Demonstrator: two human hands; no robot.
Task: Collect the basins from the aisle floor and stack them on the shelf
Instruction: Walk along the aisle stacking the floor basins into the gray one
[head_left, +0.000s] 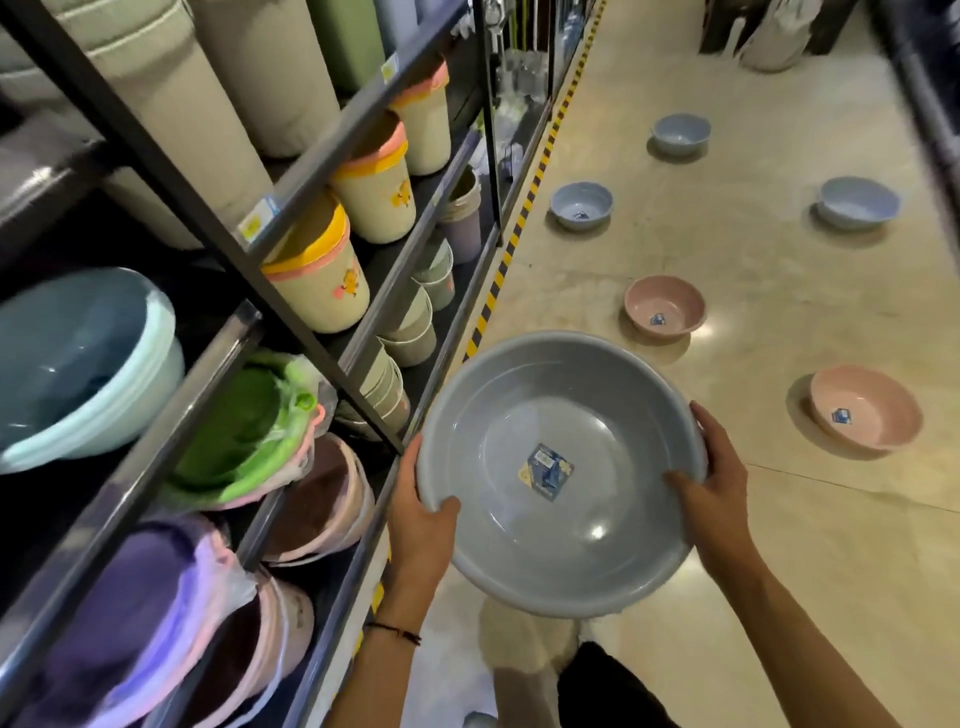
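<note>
I hold a large grey basin (561, 467) with a blue sticker inside, tilted toward me above the floor. My left hand (421, 512) grips its left rim, thumb inside. Its right rim is held by my right hand (711, 478), thumb over the edge. On the aisle floor lie two pink basins (665, 306) (865, 408) and three blue ones (582, 205) (860, 202) (680, 132). The shelf (332, 364) stands to my left, close to the held basin.
The shelf holds stacked basins: light blue (78, 364), green (244, 431), purple and pink, brown. Cream bins with yellow and pink rims (322, 275) fill the middle tier. A yellow-black stripe (519, 228) runs along the shelf base. Dark fixtures stand at the aisle's far end.
</note>
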